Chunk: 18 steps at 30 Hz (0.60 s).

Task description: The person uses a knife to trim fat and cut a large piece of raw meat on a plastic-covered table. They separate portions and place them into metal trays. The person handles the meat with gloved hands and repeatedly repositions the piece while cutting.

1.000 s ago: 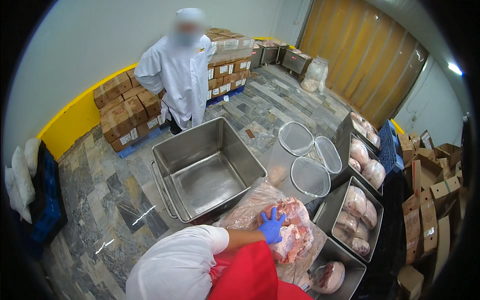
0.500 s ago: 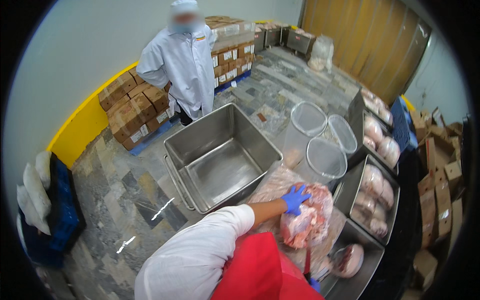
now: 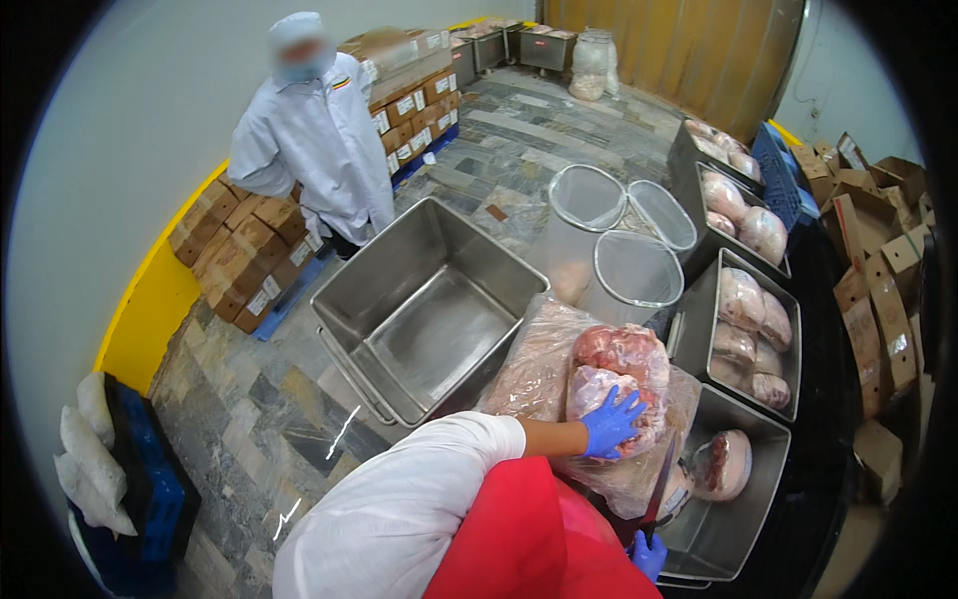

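Observation:
My left hand [image 3: 613, 423], in a blue glove, lies on a large piece of raw meat [image 3: 621, 351] with its fingers spread. The meat is pink and red with pale fat, and rests on a sheet of clear plastic wrap [image 3: 539, 361]. In my blue-gloved right hand [image 3: 648, 555] is a knife [image 3: 661, 491], closed in the fingers low in the picture. Its long narrow blade points away from me, beside the right edge of the meat, seemingly apart from it. What lies under the plastic is hidden.
An open steel bin [image 3: 429, 319] stands left of the meat. Beyond are clear plastic tubs [image 3: 639, 270]. Steel bins with wrapped meat [image 3: 743, 309] line the right, near cardboard boxes [image 3: 883, 329]. A co-worker in a white coat [image 3: 319, 150] stands beside stacked boxes [image 3: 239, 255].
My view has shifted. My left hand now lies lower on the meat, nearer to me. The right hand and the knife blade have come further into view.

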Each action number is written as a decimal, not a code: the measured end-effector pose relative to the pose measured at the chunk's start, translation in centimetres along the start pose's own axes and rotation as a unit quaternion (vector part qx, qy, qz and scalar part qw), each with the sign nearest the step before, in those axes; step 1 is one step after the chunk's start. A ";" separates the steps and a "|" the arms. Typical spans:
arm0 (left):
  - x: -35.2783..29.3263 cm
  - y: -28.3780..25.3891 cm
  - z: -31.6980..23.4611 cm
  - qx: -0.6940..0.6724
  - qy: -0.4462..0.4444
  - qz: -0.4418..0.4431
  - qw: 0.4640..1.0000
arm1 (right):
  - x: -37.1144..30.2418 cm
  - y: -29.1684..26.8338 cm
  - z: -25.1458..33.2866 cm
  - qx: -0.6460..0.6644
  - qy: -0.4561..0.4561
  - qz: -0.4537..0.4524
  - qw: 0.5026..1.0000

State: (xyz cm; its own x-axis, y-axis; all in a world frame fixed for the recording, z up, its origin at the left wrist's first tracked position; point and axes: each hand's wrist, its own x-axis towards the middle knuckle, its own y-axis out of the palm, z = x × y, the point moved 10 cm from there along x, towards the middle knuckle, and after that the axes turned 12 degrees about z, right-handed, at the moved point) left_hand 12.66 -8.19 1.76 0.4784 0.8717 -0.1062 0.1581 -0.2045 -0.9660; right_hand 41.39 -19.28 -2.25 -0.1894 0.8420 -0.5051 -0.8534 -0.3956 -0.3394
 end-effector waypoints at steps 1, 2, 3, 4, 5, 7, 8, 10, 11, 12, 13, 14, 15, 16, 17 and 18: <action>0.2 0.2 0.2 -0.010 -0.008 -0.003 1.000 | 0.0 -0.1 0.1 -0.006 -0.009 0.001 1.000; 0.1 0.2 0.4 -0.018 -0.016 -0.002 1.000 | -0.1 0.2 0.7 -0.012 -0.022 0.009 1.000; 0.4 0.5 0.5 -0.028 -0.022 -0.002 0.999 | -0.2 -0.2 0.9 -0.012 -0.020 -0.001 1.000; 0.5 0.8 0.6 -0.048 -0.006 -0.033 0.998 | -0.6 -0.3 0.9 -0.010 -0.014 -0.007 1.000; 0.7 1.3 1.0 -0.026 -0.003 -0.047 0.999 | -0.9 -0.5 0.9 -0.007 -0.008 -0.015 1.000; 0.9 1.5 0.9 0.006 0.028 -0.064 0.998 | -1.6 -0.7 2.8 -0.016 -0.035 -0.011 0.999; 0.5 2.2 1.4 -0.009 0.021 -0.097 0.995 | -2.0 -0.8 3.8 -0.031 -0.058 -0.012 0.998; -0.6 1.0 2.4 -0.052 0.033 -0.049 0.997 | -1.2 -1.5 2.4 -0.053 -0.044 -0.016 0.997; -1.6 0.8 3.3 -0.065 0.024 -0.085 0.994 | -1.3 -1.2 4.2 -0.066 -0.079 -0.023 0.994; -2.6 1.3 3.8 -0.058 0.009 -0.089 0.994 | -1.6 -1.0 5.0 -0.083 -0.074 -0.014 0.994; -3.7 0.1 4.6 -0.046 -0.014 -0.104 0.993 | -1.7 -1.2 5.0 -0.098 -0.092 -0.009 0.991; -4.5 0.1 5.6 -0.044 -0.025 -0.093 0.994 | -1.9 -1.0 5.9 -0.091 -0.093 -0.005 0.991; -4.3 0.6 5.9 -0.043 -0.025 -0.085 0.995 | -2.4 -1.4 5.3 -0.069 -0.076 -0.015 0.995; -4.6 1.6 6.2 -0.059 -0.057 -0.085 0.993 | -3.4 -1.6 4.8 -0.076 -0.062 -0.025 0.995; -4.9 2.1 6.8 -0.071 -0.095 -0.090 0.989 | -4.0 -1.8 5.0 -0.086 -0.057 -0.032 0.994; -5.1 2.2 8.2 -0.075 -0.137 -0.101 0.983 | -4.2 -1.7 6.0 -0.104 -0.067 -0.033 0.992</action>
State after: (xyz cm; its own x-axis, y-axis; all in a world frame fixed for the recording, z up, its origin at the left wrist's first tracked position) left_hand 3.46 -9.42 -1.74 0.1773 0.9841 0.0046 0.3607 -0.0607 -0.9307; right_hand 40.68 -19.89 5.21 -0.2114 0.9039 -0.3718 -0.7500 -0.3939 -0.5314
